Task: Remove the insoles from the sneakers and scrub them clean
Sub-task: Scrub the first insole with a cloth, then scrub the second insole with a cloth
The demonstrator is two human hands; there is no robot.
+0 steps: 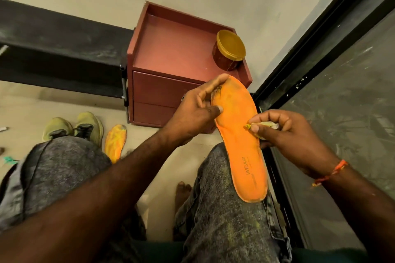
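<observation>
"WEAR" printed near the heel of the orange insole [239, 134]; smaller print beside it perhaps lettering, unreadable

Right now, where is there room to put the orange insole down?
The red cabinet top is bare left of the yellow-lidded jar, which sits in its right corner. The floor is also bare between the second insole and the cabinet's base. It is crowded by the sneakers, which sit close beside that insole. The left hand and right hand hold the orange insole now.
</observation>
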